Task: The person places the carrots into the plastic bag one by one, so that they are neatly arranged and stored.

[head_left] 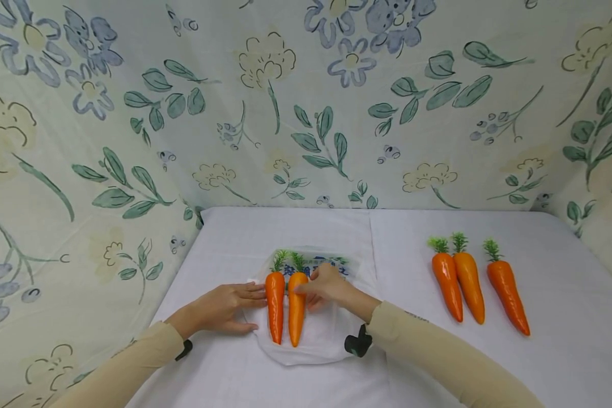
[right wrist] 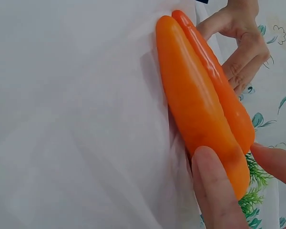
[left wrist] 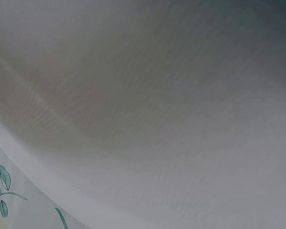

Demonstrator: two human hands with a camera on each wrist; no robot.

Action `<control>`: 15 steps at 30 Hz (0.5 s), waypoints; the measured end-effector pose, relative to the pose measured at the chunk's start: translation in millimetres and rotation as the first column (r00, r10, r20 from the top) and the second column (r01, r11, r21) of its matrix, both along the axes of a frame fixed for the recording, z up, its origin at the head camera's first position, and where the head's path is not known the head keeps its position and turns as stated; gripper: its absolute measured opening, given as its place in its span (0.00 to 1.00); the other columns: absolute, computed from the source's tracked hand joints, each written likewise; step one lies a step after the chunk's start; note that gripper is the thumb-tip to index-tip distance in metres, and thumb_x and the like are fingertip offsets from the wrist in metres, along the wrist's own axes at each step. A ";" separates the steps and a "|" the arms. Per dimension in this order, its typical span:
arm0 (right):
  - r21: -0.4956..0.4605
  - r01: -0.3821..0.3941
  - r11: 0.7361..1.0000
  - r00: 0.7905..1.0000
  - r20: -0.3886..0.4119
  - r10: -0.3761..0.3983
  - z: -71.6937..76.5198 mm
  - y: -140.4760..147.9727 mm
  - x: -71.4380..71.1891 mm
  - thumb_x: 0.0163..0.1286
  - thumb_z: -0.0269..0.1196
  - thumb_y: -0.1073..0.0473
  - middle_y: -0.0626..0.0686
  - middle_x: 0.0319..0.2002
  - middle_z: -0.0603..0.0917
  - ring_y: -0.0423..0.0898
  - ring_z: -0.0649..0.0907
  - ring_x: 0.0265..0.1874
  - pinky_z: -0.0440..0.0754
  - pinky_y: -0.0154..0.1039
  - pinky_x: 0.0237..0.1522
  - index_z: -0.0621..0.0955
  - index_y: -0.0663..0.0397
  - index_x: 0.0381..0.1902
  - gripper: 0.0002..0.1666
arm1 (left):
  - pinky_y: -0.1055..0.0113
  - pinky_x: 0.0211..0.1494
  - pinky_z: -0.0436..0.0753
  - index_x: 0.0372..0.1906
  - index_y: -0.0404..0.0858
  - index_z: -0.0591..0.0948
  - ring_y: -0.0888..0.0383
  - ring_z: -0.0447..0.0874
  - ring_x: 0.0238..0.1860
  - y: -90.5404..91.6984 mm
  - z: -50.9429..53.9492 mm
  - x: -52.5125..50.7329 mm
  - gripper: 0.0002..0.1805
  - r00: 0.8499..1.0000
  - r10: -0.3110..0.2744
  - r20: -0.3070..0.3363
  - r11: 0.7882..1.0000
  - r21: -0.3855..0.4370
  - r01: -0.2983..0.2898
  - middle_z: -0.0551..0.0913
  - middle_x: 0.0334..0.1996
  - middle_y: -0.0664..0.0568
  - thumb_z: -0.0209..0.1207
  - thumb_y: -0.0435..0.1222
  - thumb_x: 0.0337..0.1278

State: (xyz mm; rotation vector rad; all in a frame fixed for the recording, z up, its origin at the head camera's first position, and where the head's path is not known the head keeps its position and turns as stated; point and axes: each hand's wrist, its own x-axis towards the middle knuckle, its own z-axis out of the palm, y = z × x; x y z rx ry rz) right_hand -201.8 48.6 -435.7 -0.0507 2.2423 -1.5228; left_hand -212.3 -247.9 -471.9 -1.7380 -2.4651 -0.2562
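Note:
Two toy carrots with green tops lie side by side on a white plastic bag (head_left: 318, 345) with blue print. My right hand (head_left: 328, 286) pinches the right, lighter orange carrot (head_left: 296, 317) near its top, thumb over it and fingers along its right side. In the right wrist view that carrot (right wrist: 193, 90) lies against the redder one (right wrist: 214, 67), fingertips touching its thick end. My left hand (head_left: 229, 306) rests on the bag's left edge, its fingers extended to the left, redder carrot (head_left: 275, 309). The left wrist view shows only blurred pale cloth.
Three more toy carrots lie on the right of the table: a left one (head_left: 446, 286), a middle one (head_left: 469, 286) and a right one (head_left: 509, 294) set slightly apart. White cloth (head_left: 418, 226) covers the table. Floral fabric (head_left: 306, 153) hangs behind and at both sides.

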 end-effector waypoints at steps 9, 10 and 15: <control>-0.019 0.021 1.000 1.000 -0.008 -0.021 17.0 10.2 -3.8 0.64 0.71 0.61 0.63 0.25 0.85 0.59 0.88 0.23 0.88 0.47 0.30 0.73 0.77 0.54 0.30 | 0.53 0.62 0.78 0.61 0.39 0.82 0.48 0.77 0.64 -0.5 -1.8 -0.9 0.29 1.000 0.000 0.008 1.000 0.007 -0.001 0.81 0.60 0.48 0.62 0.53 0.63; -0.026 0.026 0.999 1.000 -0.003 -0.026 19.7 11.6 -4.2 0.64 0.71 0.61 0.63 0.25 0.85 0.59 0.88 0.23 0.88 0.47 0.31 0.73 0.76 0.53 0.29 | 0.53 0.62 0.78 0.61 0.39 0.82 0.48 0.77 0.64 -0.5 -2.1 -1.2 0.29 1.000 0.001 0.007 1.000 0.007 -0.001 0.81 0.60 0.48 0.62 0.54 0.63; -0.053 0.052 0.997 0.998 0.029 -0.051 34.5 18.9 -6.4 0.64 0.72 0.59 0.66 0.30 0.86 0.56 0.88 0.24 0.88 0.46 0.31 0.76 0.71 0.50 0.25 | 0.53 0.63 0.77 0.61 0.39 0.82 0.48 0.77 0.64 -0.1 -0.3 -0.1 0.29 1.000 0.003 0.006 1.000 0.008 -0.003 0.81 0.60 0.48 0.62 0.54 0.62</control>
